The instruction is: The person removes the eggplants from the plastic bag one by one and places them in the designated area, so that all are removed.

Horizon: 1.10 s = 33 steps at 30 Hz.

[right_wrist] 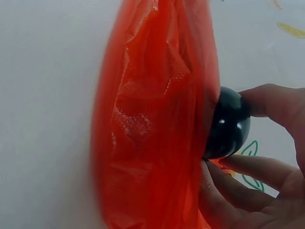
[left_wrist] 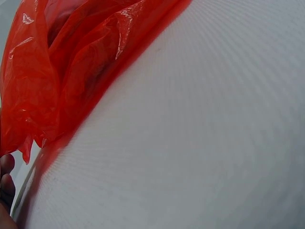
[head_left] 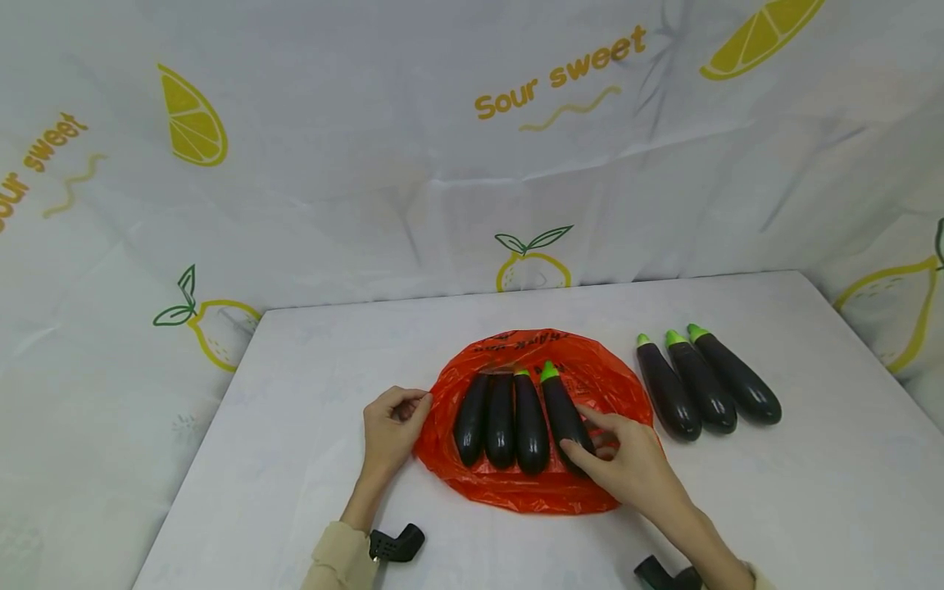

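A red plastic bag lies spread open on the white table, with three dark eggplants side by side in it. My right hand grips a fourth eggplant by its thick lower end, thumb on one side and fingers on the other. Its green stem end points away from me, just right of the others. In the right wrist view the rounded end of this eggplant shows beyond the bag's edge. My left hand pinches the bag's left rim between thumb and fingers.
Three more eggplants lie close together on the table, right of the bag, stems pointing away. A white cloth with lemon prints hangs behind the white table. Black wrist devices sit at both wrists.
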Motion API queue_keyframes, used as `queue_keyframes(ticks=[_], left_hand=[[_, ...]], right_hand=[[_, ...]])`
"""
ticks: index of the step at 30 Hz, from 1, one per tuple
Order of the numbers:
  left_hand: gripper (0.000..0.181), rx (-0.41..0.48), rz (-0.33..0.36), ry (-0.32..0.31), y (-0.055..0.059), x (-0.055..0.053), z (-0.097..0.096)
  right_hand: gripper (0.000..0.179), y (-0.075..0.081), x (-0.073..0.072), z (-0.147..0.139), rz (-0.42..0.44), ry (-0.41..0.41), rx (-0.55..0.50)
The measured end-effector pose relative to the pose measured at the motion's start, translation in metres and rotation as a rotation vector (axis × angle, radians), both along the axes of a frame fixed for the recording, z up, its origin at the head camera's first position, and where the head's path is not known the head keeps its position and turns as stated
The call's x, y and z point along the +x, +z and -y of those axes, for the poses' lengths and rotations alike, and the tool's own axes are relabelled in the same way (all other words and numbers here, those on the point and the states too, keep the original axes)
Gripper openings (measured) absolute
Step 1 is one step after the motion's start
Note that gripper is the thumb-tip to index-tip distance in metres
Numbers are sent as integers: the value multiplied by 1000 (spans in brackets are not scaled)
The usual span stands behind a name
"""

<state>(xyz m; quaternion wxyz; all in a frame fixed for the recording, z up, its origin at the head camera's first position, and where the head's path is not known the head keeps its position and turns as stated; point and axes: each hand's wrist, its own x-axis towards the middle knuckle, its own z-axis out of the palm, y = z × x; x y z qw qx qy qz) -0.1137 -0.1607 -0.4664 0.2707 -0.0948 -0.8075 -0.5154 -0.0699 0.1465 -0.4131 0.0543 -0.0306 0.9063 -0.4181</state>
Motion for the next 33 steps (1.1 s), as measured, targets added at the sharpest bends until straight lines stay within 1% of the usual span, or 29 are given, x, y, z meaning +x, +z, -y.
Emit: queue_keyframes(ticks=[5, 8, 11, 13, 15, 17, 19, 22, 25, 26, 28, 33], left_hand=[[7, -7, 13, 6, 0, 0, 0], [8, 4, 35, 11, -7, -2, 2], [9, 0, 42, 13, -19, -7, 6], [10, 5, 42, 1, -24, -9, 10], [10, 12, 36, -17, -27, -11, 12], [10, 15, 31, -21, -30, -12, 13], [11, 16, 30, -18, -29, -11, 12], [9, 6, 27, -3, -18, -6, 7], [7, 2, 18, -11, -5, -1, 2], [7, 2, 18, -15, -4, 0, 2], [7, -3, 21, -17, -8, -2, 4], [6, -25, 26, -9, -26, -10, 11]], right_hand=[[61, 3, 3, -1, -2, 2, 4], [59, 5, 3, -2, -4, -2, 3], [58, 7, 5, -2, -14, -8, 6], [57, 7, 6, -3, -16, -10, 6], [56, 8, 6, -3, -19, -12, 8], [56, 8, 6, -4, -20, -13, 8], [56, 8, 6, -5, -25, -13, 7], [56, 7, 5, -6, -36, -11, 0], [56, 7, 5, -7, -45, -10, -9], [56, 7, 5, -7, -47, -10, -10], [55, 7, 4, -7, -54, -11, -11], [55, 7, 4, -8, -74, -15, -7]])
